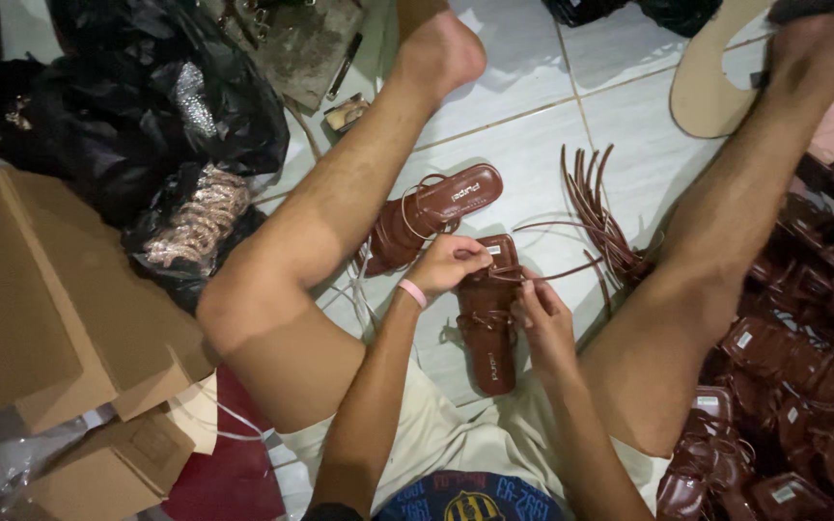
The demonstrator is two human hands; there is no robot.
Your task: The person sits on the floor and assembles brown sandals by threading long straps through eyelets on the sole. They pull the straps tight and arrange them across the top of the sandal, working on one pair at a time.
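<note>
The person sits on the white tiled floor [533, 164] with legs spread and knees bent, both forearms reaching forward between the thighs. The right hand [544, 323] is nearest, wrist bent slightly, palm turned inward. Its fingers [530, 287] are pressed together at the tips, pinching a thin brown strap [571, 274] that runs off to the right. Just ahead, the left hand [448, 265], with a pink wristband [413, 292] on its wrist, curls over the top end of a brown sandal [487, 323]. Its fingers are bent and closed on the sandal's upper edge beside a small white tag; exactly how the thumb sits cannot be told. The sandal lies flat on the floor between the legs, sole down, its heel end pointing toward the person, touching both hands.

Just beyond the left hand a second brown sandal [431, 214] lies at a slant beside the left leg. To the right of the hands a bundle of loose brown straps [598, 214] fans across the tiles. A heap of finished brown sandals [803, 386] crowds the right side by the right leg. On the left lie flattened cardboard boxes [31, 318], and farther off black plastic bags [137, 106], one holding glittery strips. A pale sole piece [711, 87] rests by the right foot at the far end.
</note>
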